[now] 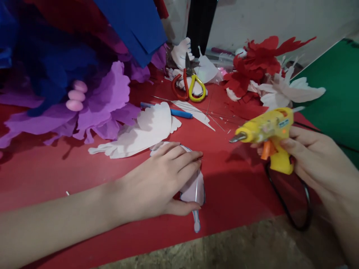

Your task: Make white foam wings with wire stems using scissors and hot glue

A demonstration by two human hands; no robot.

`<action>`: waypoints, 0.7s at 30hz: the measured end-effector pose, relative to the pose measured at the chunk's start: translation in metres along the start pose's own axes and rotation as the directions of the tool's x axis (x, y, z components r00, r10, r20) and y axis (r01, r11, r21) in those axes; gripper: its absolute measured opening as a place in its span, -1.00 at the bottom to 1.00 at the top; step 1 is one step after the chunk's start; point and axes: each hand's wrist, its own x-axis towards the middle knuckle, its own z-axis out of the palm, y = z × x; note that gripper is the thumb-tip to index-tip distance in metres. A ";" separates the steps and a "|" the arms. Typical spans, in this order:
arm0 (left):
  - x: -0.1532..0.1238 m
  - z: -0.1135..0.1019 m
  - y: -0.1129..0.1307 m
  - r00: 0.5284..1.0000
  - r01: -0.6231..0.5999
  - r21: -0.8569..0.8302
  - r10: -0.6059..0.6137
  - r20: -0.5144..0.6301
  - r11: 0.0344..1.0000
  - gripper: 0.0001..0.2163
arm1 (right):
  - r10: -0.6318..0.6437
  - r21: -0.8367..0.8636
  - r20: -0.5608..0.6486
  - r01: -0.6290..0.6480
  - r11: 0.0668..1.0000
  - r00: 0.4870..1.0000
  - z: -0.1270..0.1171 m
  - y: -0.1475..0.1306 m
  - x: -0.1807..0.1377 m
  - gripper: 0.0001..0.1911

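Note:
A pale petal cutout (193,190) with a blue-drawn outline lies on the red sheet, and a thin wire runs down its middle to the narrow stem end. My left hand (171,172) rests across this cutout, fingers stretched out and thumb apart, covering much of its upper part. On the right, my right hand (305,157) grips a yellow hot glue gun (276,129) by its handle, near the orange trigger. The gun's metal nozzle points left, raised above the sheet and apart from the petal. Just beyond my left hand lie stacked white petal cutouts (137,132).
Scissors (193,87) with red and yellow handles, a blue pen (181,113) and loose wires lie behind. Purple paper flowers (103,101) and blue sheets (137,26) crowd the left. Red petals (260,56) stand at back right. The gun's black cord (286,213) loops near the front edge.

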 end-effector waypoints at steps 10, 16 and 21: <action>0.000 0.001 0.000 1.000 0.024 0.024 -0.024 -0.011 0.999 -0.52 | -0.385 -0.451 0.207 0.437 0.778 0.899 0.014 -0.001 -0.023 -0.49; 0.000 0.002 -0.001 1.000 0.028 0.032 -0.029 0.008 0.999 -0.50 | -0.595 -0.667 0.251 0.582 0.465 0.763 0.025 0.002 -0.028 -0.47; -0.002 0.002 -0.001 0.999 0.035 0.022 -0.035 0.019 0.999 -0.51 | -0.625 -0.687 0.301 0.618 0.382 0.720 0.024 0.005 -0.029 -0.56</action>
